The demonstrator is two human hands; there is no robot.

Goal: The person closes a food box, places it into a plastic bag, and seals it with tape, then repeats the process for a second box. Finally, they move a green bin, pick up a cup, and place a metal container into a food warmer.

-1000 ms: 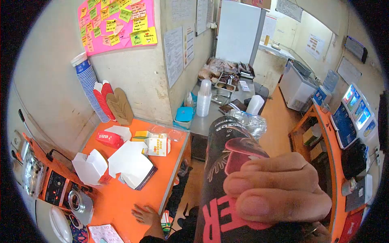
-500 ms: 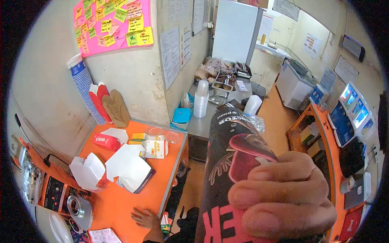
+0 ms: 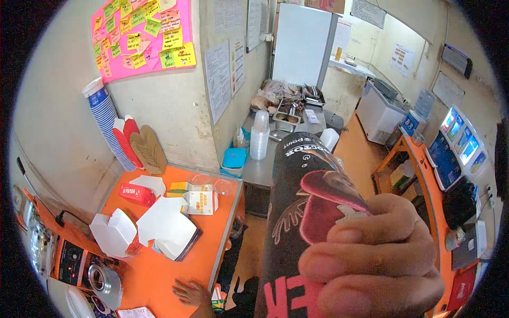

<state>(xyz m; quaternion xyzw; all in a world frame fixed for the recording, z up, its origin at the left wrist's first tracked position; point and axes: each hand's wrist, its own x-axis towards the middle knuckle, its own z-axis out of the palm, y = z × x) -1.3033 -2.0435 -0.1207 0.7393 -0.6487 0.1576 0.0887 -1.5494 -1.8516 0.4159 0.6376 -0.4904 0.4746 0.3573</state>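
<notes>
Close to the camera, my right hand [image 3: 376, 254] has its fingers curled against a dark curved item [image 3: 289, 212] with pink and white print. A small pale bit shows by its uppermost finger; whether it belongs to the item I cannot tell. At the bottom, my left hand [image 3: 188, 291] lies with spread fingers on the orange counter [image 3: 154, 275], holding nothing. Beyond it on the counter stand an open white box [image 3: 114, 233], another open white carton [image 3: 167, 220], a red box [image 3: 137, 194] and a yellow-and-white box [image 3: 200, 201].
Stacked blue cups [image 3: 108, 122] lean on the wall behind the counter. A metal table [image 3: 260, 172] holds clear cups [image 3: 260, 135], a blue-lidded container [image 3: 234, 158] and trays. Appliances stand at the lower left. A chest freezer [image 3: 379, 114] and a shelf unit [image 3: 419, 175] are to the right.
The view has shifted slightly, so the background sits a little to the left. Both hands keep nearly the same pose, and the dark printed item is still in my right hand.
</notes>
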